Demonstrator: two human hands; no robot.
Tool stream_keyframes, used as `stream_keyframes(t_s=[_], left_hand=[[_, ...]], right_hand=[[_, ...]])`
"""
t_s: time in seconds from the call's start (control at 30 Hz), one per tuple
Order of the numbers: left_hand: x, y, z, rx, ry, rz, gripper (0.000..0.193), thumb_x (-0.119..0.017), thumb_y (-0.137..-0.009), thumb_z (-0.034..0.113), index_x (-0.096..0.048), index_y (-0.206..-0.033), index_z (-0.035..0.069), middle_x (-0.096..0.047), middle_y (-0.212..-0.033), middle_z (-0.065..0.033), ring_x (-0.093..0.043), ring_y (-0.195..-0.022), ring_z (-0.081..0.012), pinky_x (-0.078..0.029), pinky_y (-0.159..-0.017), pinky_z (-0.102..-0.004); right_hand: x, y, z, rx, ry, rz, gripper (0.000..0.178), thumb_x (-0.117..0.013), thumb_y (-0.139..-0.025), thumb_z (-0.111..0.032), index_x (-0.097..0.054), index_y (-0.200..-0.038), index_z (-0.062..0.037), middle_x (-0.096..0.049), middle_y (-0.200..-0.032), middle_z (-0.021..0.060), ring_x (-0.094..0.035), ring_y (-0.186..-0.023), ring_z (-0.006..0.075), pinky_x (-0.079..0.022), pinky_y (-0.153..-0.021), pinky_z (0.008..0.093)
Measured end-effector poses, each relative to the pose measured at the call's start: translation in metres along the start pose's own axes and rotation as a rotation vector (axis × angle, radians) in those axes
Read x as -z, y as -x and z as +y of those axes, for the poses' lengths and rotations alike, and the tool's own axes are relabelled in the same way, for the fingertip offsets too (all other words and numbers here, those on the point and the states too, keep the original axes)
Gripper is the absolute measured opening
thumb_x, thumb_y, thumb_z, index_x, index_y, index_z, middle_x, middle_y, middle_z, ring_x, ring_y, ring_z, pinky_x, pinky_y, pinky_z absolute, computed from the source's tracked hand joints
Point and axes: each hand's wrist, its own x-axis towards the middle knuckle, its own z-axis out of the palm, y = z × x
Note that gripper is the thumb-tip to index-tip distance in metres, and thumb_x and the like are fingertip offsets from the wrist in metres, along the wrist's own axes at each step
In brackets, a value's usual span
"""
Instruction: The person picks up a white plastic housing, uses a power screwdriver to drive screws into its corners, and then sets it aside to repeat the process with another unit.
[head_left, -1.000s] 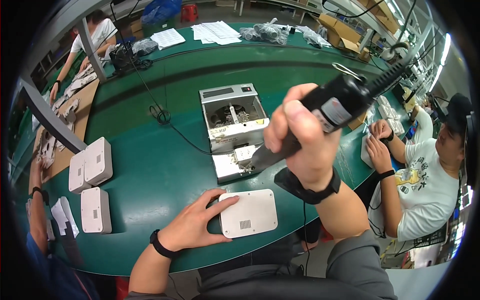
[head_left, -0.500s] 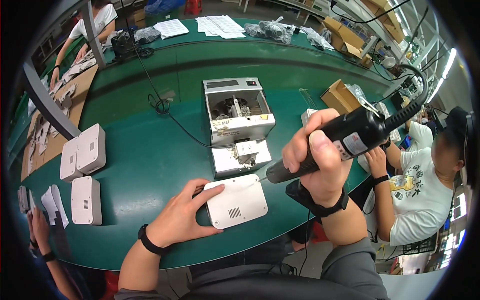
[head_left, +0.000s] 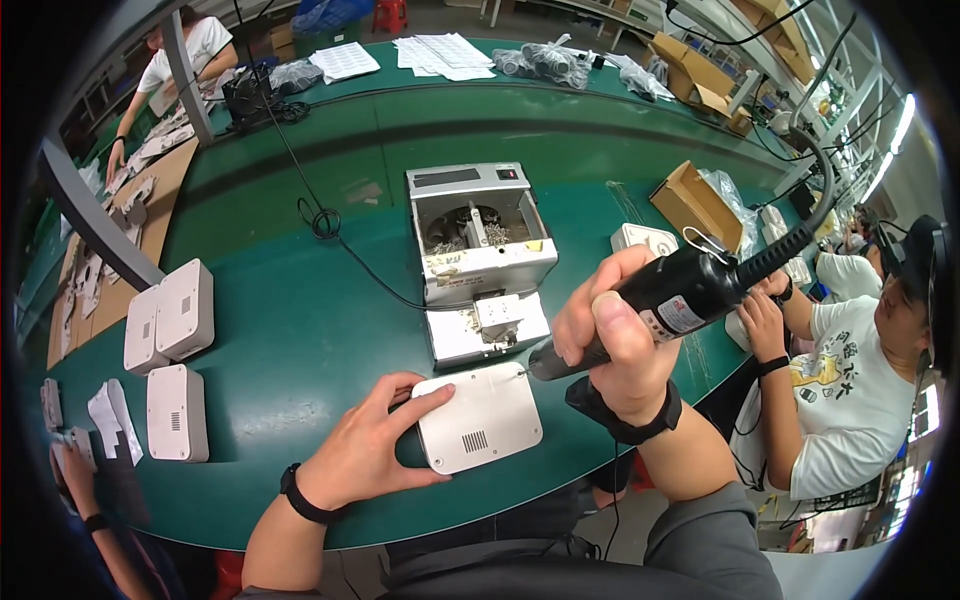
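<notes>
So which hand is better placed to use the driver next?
Probably the right hand: it grips the driver, tip at a far corner of the box. The left hand steadies the box's left side.

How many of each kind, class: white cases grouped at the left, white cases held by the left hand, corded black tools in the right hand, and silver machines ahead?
White cases grouped at left: 3
Held white case: 1
Corded black tool: 1
Silver machine: 1
Total: 6
</notes>
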Motion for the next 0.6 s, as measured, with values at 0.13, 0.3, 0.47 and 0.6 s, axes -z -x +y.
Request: stream_keyframes(t_s=[0.13, 0.3, 0.47, 0.6], left_hand=[[0.000, 0.003, 0.001, -0.003, -0.014, 0.004, 0.083, -0.090, -0.064, 0.026, -0.054, -0.138, 0.016, -0.046, -0.127, -0.0163, -0.059, -0.110, -0.0380, -0.051, -0.096, -0.0422], [-0.001, 0.003, 0.001, -0.007, -0.014, 0.003, 0.083, -0.090, -0.064, 0.027, -0.055, -0.138, 0.017, -0.046, -0.128, -0.0168, -0.059, -0.112, -0.0376, -0.051, -0.097, -0.0421], [-0.003, 0.003, 0.002, -0.008, -0.016, 0.000, 0.083, -0.090, -0.063, 0.029, -0.055, -0.138, 0.019, -0.046, -0.130, -0.0169, -0.058, -0.115, -0.0365, -0.050, -0.098, -0.0419], [-0.006, 0.003, 0.011, -0.041, -0.059, -0.013, 0.083, -0.089, -0.064, 0.028, -0.055, -0.139, 0.021, -0.045, -0.132, -0.0168, -0.056, -0.117, -0.0368, -0.050, -0.098, -0.0425]], right_hand=[[0.001, -0.002, 0.004, -0.003, -0.029, 0.007, 0.019, -0.059, -0.087, -0.015, -0.045, -0.095, -0.0051, -0.052, -0.064, 0.0083, -0.048, -0.049, 0.0173, -0.044, -0.050, 0.0331], [-0.004, -0.009, -0.006, 0.003, 0.023, -0.032, 0.017, -0.058, -0.087, -0.014, -0.046, -0.096, -0.0043, -0.051, -0.063, 0.0081, -0.049, -0.049, 0.0174, -0.044, -0.049, 0.0331], [-0.023, -0.021, -0.030, 0.121, -0.092, -0.015, 0.018, -0.058, -0.089, -0.015, -0.047, -0.094, -0.0020, -0.051, -0.061, 0.0078, -0.050, -0.049, 0.0175, -0.045, -0.049, 0.0325], [-0.033, -0.035, -0.017, 0.100, 0.107, -0.051, 0.021, -0.058, -0.090, -0.019, -0.046, -0.096, -0.0022, -0.051, -0.062, 0.0078, -0.050, -0.048, 0.0175, -0.045, -0.050, 0.0326]])
